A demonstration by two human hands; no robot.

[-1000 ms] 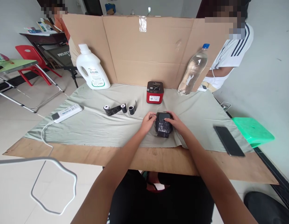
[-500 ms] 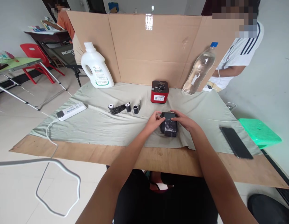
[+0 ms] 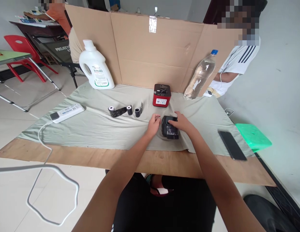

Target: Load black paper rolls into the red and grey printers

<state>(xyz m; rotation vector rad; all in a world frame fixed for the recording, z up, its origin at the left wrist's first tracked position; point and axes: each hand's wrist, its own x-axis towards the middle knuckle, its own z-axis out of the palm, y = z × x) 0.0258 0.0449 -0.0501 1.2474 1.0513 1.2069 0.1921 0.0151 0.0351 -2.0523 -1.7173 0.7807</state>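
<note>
A small black box-like device (image 3: 166,127) lies on the grey-green cloth in front of me, with a glossy black strip (image 3: 172,130) over its front part. My right hand (image 3: 184,123) grips it from the right, thumb on the top and fingers along the far side. Just left of the device, slightly apart from it, is my left hand (image 3: 154,124), its fingers curled together; whether anything small is between them is hidden. Farther left stand small rolls with black outer faces: one roll (image 3: 111,109) with an unrolled tail, a middle roll (image 3: 129,110) and a right roll (image 3: 137,112).
Behind the device sits a red-and-black box (image 3: 161,96). A white jug (image 3: 96,69) and a clear bottle (image 3: 199,77) lean on the cardboard screen (image 3: 150,58). A power strip (image 3: 67,112) lies left, a phone (image 3: 232,145) right. Two people are beyond the screen.
My left hand has come off the device and moved slightly left. My right thumb has shifted across the device's top. The whole view has swung a little.
</note>
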